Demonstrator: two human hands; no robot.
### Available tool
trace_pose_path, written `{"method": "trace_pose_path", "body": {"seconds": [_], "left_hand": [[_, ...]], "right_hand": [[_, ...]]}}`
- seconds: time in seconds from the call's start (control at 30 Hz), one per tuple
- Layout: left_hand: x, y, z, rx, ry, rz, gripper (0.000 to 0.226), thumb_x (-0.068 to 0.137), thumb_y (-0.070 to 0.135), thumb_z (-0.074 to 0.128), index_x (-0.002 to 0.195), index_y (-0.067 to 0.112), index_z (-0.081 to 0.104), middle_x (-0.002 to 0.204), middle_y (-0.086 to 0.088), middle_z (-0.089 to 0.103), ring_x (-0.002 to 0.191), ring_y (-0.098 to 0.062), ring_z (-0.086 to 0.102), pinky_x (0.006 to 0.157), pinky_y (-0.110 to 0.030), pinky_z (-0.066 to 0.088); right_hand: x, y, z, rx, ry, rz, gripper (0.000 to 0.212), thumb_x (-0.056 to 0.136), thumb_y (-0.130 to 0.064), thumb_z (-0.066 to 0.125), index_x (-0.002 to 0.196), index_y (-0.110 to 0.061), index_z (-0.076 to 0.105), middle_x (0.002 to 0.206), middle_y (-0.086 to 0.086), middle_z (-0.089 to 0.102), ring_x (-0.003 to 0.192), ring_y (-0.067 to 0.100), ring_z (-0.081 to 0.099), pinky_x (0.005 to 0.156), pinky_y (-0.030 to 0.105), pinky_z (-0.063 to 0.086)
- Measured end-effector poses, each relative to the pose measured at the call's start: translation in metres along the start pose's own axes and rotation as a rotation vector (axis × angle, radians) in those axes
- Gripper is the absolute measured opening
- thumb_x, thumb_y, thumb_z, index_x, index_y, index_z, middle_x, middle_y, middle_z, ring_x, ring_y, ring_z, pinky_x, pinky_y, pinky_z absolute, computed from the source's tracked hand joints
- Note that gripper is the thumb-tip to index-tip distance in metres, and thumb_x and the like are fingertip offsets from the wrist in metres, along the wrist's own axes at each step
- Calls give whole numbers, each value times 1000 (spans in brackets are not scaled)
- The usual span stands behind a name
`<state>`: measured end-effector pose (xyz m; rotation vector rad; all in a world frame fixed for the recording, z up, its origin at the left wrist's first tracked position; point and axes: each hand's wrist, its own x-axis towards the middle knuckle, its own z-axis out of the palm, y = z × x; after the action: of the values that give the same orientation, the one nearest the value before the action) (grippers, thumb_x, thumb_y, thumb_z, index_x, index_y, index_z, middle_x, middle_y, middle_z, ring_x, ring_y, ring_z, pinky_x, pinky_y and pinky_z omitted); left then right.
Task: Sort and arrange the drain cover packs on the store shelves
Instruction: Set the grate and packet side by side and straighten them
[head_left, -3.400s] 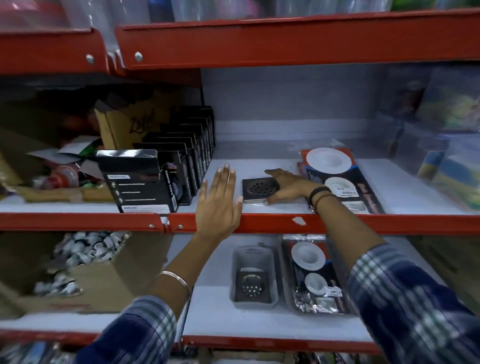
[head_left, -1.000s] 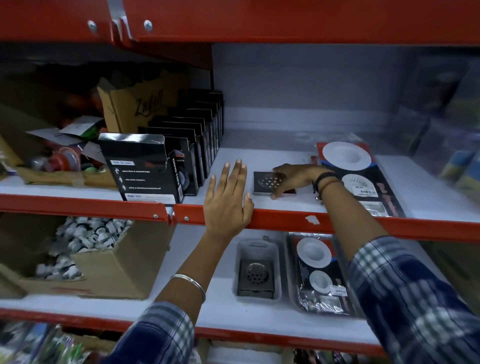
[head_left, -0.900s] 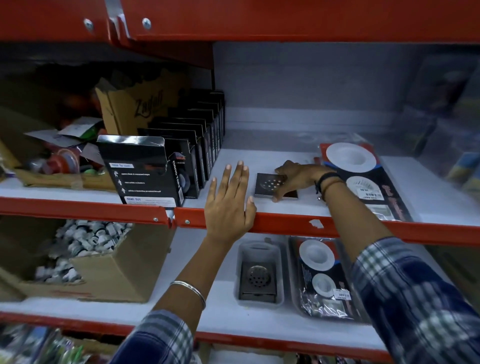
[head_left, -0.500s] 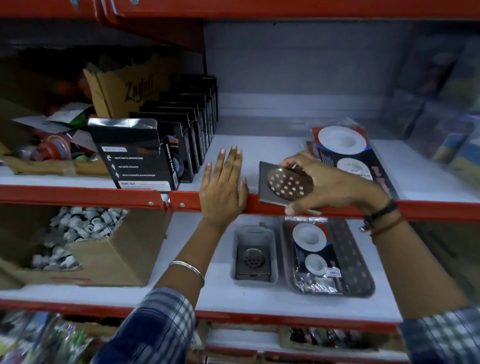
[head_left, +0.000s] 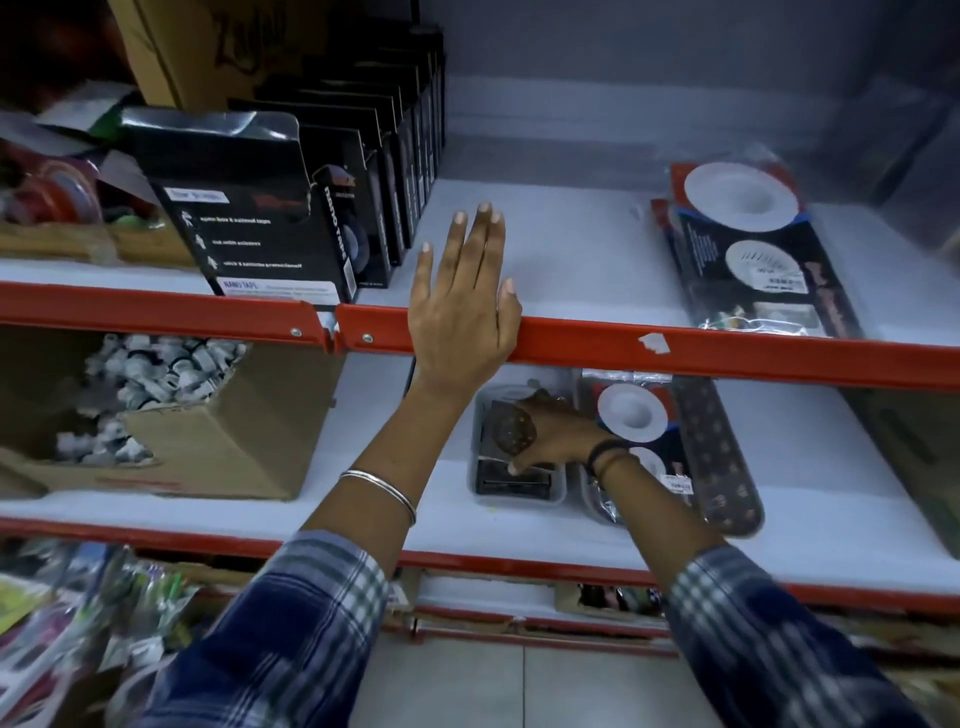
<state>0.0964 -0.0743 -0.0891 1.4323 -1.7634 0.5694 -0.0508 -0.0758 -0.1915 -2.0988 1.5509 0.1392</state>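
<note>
Red-edged store shelves fill the view, white boards stacked one above another. Half a second ago the right hand (head_left: 558, 434) held the loose drain cover (head_left: 513, 428) up at the upper shelf (head_left: 675, 348); now it has dropped to the lower shelf (head_left: 363, 514) and presses the cover down onto the clear tray (head_left: 514, 491), where a similar cover already lies. Its fingers (head_left: 514, 467) are curled around the cover's edge, holding it. That suggests the loose piece is being grouped with its like, and the spot it left above is bare. The left hand (head_left: 460, 317) stays flat on the upper shelf's red lip, fingers spread wide, gripping nothing.

Just beside the tray lies a flat strainer pack (head_left: 644, 431), with a long perforated strip (head_left: 719, 457) touching its right side. Another strainer pack (head_left: 748, 244) rests on the upper shelf, well apart from the black boxes (head_left: 291, 218) at left. A carton (head_left: 197, 441) of small white parts sits left of the tray. The left forearm crosses close to the tray and may crowd the placement.
</note>
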Motion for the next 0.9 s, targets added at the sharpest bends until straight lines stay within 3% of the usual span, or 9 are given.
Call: {"method": "trace_pose_path", "body": {"seconds": [0.23, 0.4, 0.63, 0.77, 0.9], "left_hand": [[0, -1, 2, 12, 39, 27, 55, 91, 29, 31, 143, 11, 37, 149, -5, 42, 140, -21, 36, 114, -43, 28], [0, -1, 1, 22, 47, 32, 54, 93, 31, 26, 142, 13, 38, 148, -4, 43, 140, -23, 36, 114, -44, 31], [1, 3, -7, -14, -12, -6, 55, 90, 30, 36, 142, 13, 38, 149, -4, 42, 140, -23, 35, 113, -42, 29], [3, 8, -20, -102, -115, -92, 58, 88, 28, 41, 143, 10, 35, 150, -6, 39, 142, -25, 31, 113, -43, 29], [13, 39, -34, -336, -148, -126, 57, 90, 29, 34, 141, 4, 35, 145, -14, 43, 136, -30, 37, 109, -40, 34]], "right_hand": [[44, 14, 48, -110, -90, 99, 101, 63, -35, 81, 144, -11, 26, 151, 14, 29, 137, 33, 32, 110, 41, 36], [35, 15, 60, -101, 19, 100, 95, 62, -39, 79, 140, -15, 30, 144, 11, 34, 130, 34, 39, 104, 42, 42], [-37, -5, 3, 129, 202, 32, 54, 76, -46, 66, 120, -17, 53, 129, 4, 57, 113, 24, 57, 88, 35, 48], [-114, -11, -43, 309, 278, -38, 56, 75, -44, 72, 121, -18, 55, 129, -2, 58, 114, 15, 55, 96, 36, 48], [-178, -4, -95, 423, 385, -127, 47, 74, -39, 73, 116, -19, 59, 110, -5, 64, 100, 9, 61, 87, 23, 49]]}}
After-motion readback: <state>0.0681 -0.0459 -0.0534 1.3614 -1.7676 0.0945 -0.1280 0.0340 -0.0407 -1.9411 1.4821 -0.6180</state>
